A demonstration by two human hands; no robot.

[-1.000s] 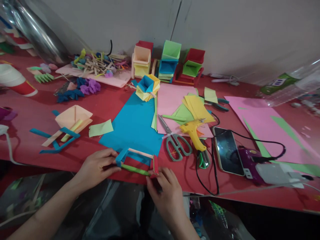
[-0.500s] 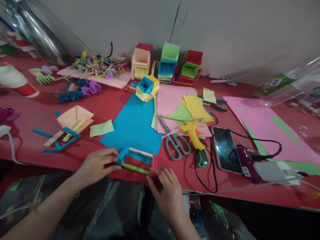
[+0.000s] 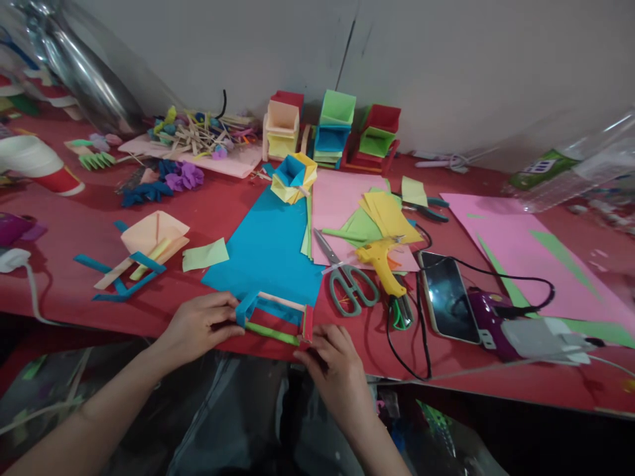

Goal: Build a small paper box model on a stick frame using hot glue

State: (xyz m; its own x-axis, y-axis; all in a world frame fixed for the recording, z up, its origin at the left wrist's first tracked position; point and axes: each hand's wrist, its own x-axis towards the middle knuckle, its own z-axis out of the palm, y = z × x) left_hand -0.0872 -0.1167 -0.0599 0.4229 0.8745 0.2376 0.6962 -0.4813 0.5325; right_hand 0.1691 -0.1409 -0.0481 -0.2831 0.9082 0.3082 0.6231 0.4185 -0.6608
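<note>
A small paper frame (image 3: 272, 332) with blue, green, pale pink and red sides is held low over the table's front edge. My left hand (image 3: 198, 325) pinches its blue end between thumb and fingers. At the red end, my right hand (image 3: 333, 360) grips the lower corner with its fingertips. Just beyond the frame lies a blue paper sheet (image 3: 248, 248). To its right rest grey-handled scissors (image 3: 347, 274) and a yellow glue gun (image 3: 381, 261). On the left are a peach folded paper piece (image 3: 155, 230) and a blue paper strip frame (image 3: 136, 284).
Folded paper boxes (image 3: 335, 125) stand against the wall. A pile of small sticks (image 3: 196, 135) lies at the back left. A phone (image 3: 449, 294), a cutter (image 3: 401, 311) and a black cable (image 3: 501, 271) occupy the right. A clear bottle (image 3: 560, 168) lies at the back right.
The camera view has shifted slightly, so things on the left appear a little further right. Both hands keep their hold on the paper frame, which has barely moved.
</note>
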